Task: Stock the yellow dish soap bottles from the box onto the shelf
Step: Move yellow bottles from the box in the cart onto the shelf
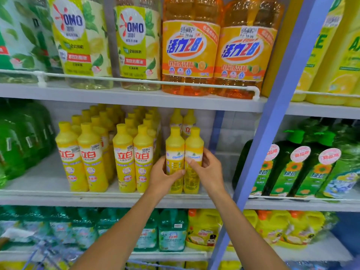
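Observation:
Two yellow dish soap bottles stand side by side at the front of the middle shelf (109, 198), back labels toward me. My left hand (162, 175) grips the left bottle (174, 151) round its lower body. My right hand (207, 169) grips the right bottle (194, 147) from the right side. Two more yellow bottles (183, 121) stand behind them. To the left, several rows of the same yellow bottles (109, 152) fill the shelf. The box is out of view.
Large orange detergent bottles (216, 47) and OMO bottles (109, 39) fill the shelf above. Green bottles (17, 145) stand at far left. A blue upright post (272, 117) bounds the bay on the right; green pump bottles (303, 168) stand beyond it. Bare shelf lies right of the held bottles.

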